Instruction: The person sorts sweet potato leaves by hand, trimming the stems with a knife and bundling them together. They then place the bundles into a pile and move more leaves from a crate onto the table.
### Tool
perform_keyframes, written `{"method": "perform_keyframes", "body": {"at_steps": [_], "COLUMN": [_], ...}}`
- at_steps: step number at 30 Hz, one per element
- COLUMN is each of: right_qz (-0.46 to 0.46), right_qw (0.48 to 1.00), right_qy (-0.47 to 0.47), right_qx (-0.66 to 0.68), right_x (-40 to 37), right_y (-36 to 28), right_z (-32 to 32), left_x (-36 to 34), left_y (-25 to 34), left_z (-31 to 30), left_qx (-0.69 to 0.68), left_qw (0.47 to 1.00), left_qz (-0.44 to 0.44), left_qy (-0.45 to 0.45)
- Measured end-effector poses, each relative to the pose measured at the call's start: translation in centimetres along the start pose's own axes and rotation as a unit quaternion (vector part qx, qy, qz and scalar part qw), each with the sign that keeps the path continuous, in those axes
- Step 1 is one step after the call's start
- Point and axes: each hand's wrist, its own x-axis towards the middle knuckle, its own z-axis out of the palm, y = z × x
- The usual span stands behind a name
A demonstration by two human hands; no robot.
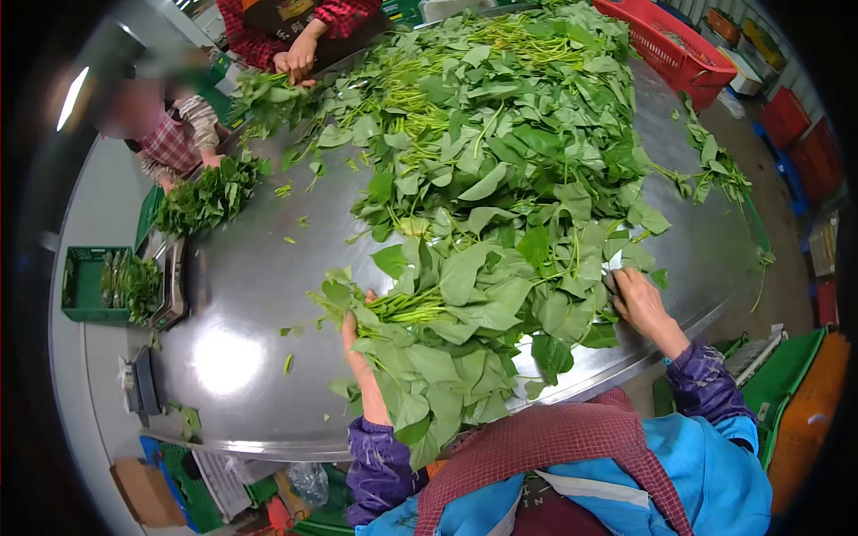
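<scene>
My left hand (359,357) is closed around a bunch of leafy greens (474,304), its cut-looking stems pointing left and its broad leaves hanging over the table's front edge. The fingers under the bunch are mostly hidden. At the right side of the pile, my right hand (639,299) is closed on what looks like a small knife (611,284), dark at the grip with a pale part above it; leaves partly cover it. A large heap of the same greens (518,152) spreads from my hands to the far side of the metal table (277,375).
Two people stand across the table at the far left, their hands on bunches of greens (210,196). A red crate (670,49) is at the back right. A scale-like device (170,281) and a green crate (94,284) are at the left. Loose stems (715,161) lie near the right edge.
</scene>
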Motion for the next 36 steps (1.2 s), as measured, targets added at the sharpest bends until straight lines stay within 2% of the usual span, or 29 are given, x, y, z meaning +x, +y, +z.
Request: {"method": "perform_keyframes", "body": {"at_steps": [1, 3, 5, 6, 7, 8, 9, 11, 12, 13, 15, 17, 18, 21, 22, 25, 26, 30, 32, 33, 36], "right_qz": [-0.002, 0.085, 0.171, 0.185, 0.2, 0.198, 0.195, 0.222, 0.201, 0.173, 0.113, 0.026, -0.039, -0.205, -0.283, -0.31, -0.325, -0.282, -0.26, -0.257, -0.244], "right_qw": [1.0, 0.991, 0.975, 0.967, 0.957, 0.961, 0.965, 0.957, 0.963, 0.941, 0.909, 0.912, 0.923, 0.933, 0.925, 0.932, 0.928, 0.945, 0.953, 0.954, 0.957], "right_qy": [0.0, -0.089, -0.112, -0.124, -0.135, -0.131, -0.126, -0.161, -0.161, -0.154, -0.238, -0.198, -0.175, -0.131, -0.044, -0.025, -0.009, -0.058, -0.042, -0.042, 0.061], "right_qx": [0.004, -0.053, -0.088, -0.122, -0.158, -0.139, -0.122, -0.095, 0.076, 0.246, 0.324, 0.359, 0.34, 0.267, 0.25, 0.185, 0.183, 0.153, 0.148, 0.148, 0.144], "right_x": [-0.3, -0.8, -1.2, -1.5, -1.8, -2.0, -2.0, 0.2, 1.0, 1.7, 3.3, 4.4, 5.0, 6.5, 7.0, 7.9, 8.2, 8.0, 7.8, 7.6, 7.3], "right_y": [0.7, 2.2, 3.7, 4.3, 4.8, 5.6, 6.0, 3.3, 1.9, 0.5, -2.4, -4.1, -5.7, -10.1, -10.7, -11.2, -11.0, -11.4, -11.7, -12.2, -13.6], "right_z": [-0.2, -2.1, -6.5, -8.8, -10.8, -12.1, -13.4, -14.9, -14.7, -14.2, -11.6, -7.1, -6.3, -5.8, -4.9, -4.2, -3.9, -3.9, -2.9, -2.6, -2.1], "left_x": [-0.1, 0.2, 0.0, -0.2, -0.5, -0.7, -0.5, -0.1, -0.8, -0.8, -0.4, -1.3, -1.7, -2.0, -2.0, -2.1, -2.0, -2.8, -3.0, -3.0, -3.6], "left_y": [0.1, 0.6, 0.9, 1.0, 1.1, 1.0, 0.8, -0.2, -1.2, -2.0, -3.0, -3.8, -4.1, -4.5, -4.6, -4.7, -5.0, -4.9, -4.8, -5.1, -6.0], "left_z": [0.2, -0.3, -0.3, 0.0, 0.5, 0.7, 0.3, -0.6, 0.7, 0.5, -0.2, 1.4, 2.2, 3.1, 3.1, 3.2, 2.8, 3.8, 3.8, 3.7, 3.8], "left_qx": [0.023, 0.032, -0.017, -0.018, -0.057, -0.097, -0.1, 0.038, 0.071, 0.071, 0.309, 0.365, 0.418, 0.46, 0.477, 0.487, 0.462, 0.459, 0.496, 0.496, 0.45], "left_qw": [0.999, 0.999, 1.0, 1.0, 0.997, 0.99, 0.99, 0.99, 0.989, 0.989, 0.941, 0.919, 0.893, 0.865, 0.858, 0.842, 0.855, 0.852, 0.808, 0.807, 0.83], "left_qz": [0.029, 0.037, 0.003, 0.006, -0.043, -0.091, -0.09, -0.126, -0.127, -0.127, -0.126, -0.122, -0.117, -0.139, -0.133, -0.165, -0.158, -0.184, -0.237, -0.24, -0.261], "left_qy": [0.012, -0.003, -0.002, -0.001, 0.022, 0.044, 0.043, -0.052, -0.031, -0.033, -0.053, -0.088, -0.121, -0.144, -0.139, -0.165, -0.176, -0.174, -0.214, -0.214, -0.2]}}
